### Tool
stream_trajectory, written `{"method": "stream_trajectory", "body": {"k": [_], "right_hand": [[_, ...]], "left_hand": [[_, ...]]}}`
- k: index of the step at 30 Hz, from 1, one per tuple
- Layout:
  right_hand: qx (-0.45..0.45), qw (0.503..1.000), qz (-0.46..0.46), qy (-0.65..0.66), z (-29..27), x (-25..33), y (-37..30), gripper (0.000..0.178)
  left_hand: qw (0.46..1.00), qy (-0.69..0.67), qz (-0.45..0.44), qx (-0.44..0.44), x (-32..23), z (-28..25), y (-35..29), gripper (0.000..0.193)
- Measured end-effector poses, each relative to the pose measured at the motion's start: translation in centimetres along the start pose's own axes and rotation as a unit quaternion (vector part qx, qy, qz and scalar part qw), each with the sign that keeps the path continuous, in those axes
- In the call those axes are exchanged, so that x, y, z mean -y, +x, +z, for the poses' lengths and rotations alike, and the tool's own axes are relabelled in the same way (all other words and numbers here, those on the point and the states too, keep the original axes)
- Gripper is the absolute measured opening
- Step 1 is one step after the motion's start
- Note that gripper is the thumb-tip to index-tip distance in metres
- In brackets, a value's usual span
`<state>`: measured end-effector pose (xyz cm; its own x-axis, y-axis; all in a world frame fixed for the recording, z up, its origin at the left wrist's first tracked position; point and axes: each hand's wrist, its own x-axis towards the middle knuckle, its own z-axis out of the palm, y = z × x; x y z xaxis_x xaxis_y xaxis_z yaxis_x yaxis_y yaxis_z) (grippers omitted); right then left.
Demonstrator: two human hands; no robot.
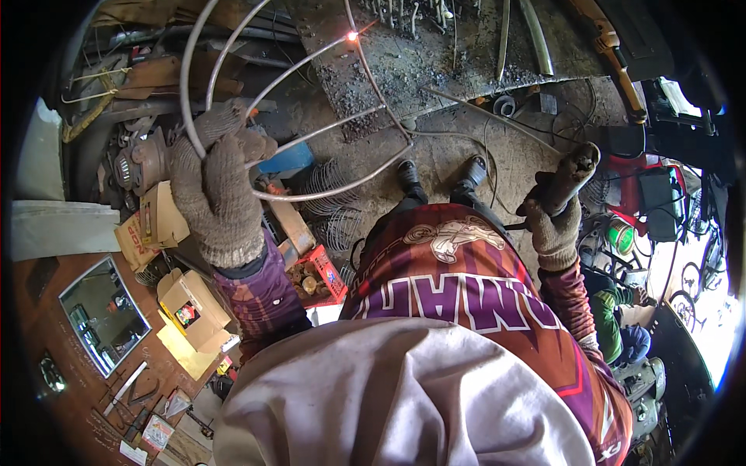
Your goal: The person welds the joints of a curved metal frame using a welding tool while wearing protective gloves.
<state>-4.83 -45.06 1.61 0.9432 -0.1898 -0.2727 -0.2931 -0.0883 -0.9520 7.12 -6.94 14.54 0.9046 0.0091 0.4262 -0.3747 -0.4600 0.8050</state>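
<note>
My left hand [221,179], in a thick knitted grey-brown glove, is closed around a frame of bent metal rods [334,192]. The frame has a curved outer rod and several crosswise rods. A small orange-red spot glows where one of its rods meets the outer rod, near the metal table's edge. On the right, my right hand [556,233], gloved too, grips a dark, worn welding electrode holder [571,179]. A long thin electrode [497,118] reaches from the holder toward the table, its tip apart from the frame.
A metal worktable [326,58] strewn with dark bits and rod pieces stands ahead. An angle grinder [614,58] lies far right. Wire coils [330,186] and a red crate [330,272] are at left. Cables cross the floor. Another person [610,311] in green is at right.
</note>
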Motion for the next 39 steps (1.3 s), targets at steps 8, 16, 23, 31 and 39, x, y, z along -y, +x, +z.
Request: {"method": "stream_trajectory", "body": {"k": [8, 16, 23, 31, 39], "right_hand": [[0.049, 0.993, -0.067, -0.088, -0.1, -0.7, 0.3, 0.051], [0.072, 0.990, -0.063, -0.107, 0.8, -0.3, 1.3, 0.048], [0.071, 0.986, -0.079, -0.132, 1.3, -0.4, 2.3, 0.047], [0.082, 0.986, -0.083, -0.123, 1.4, -0.2, 2.7, 0.047], [0.081, 0.981, -0.096, -0.150, 1.6, 0.0, 2.8, 0.048]], "left_hand": [[0.988, -0.139, -0.051, 0.044, 1.8, 1.7, 0.5, 0.033], [0.983, -0.138, -0.106, 0.053, 0.5, 2.2, 0.8, 0.032], [0.916, -0.344, -0.167, 0.117, 1.4, 1.0, 0.7, 0.047], [0.885, -0.404, -0.194, 0.126, 0.6, 1.0, 0.4, 0.051], [0.890, -0.394, -0.210, 0.095, 0.6, 1.0, -0.1, 0.051]]}}
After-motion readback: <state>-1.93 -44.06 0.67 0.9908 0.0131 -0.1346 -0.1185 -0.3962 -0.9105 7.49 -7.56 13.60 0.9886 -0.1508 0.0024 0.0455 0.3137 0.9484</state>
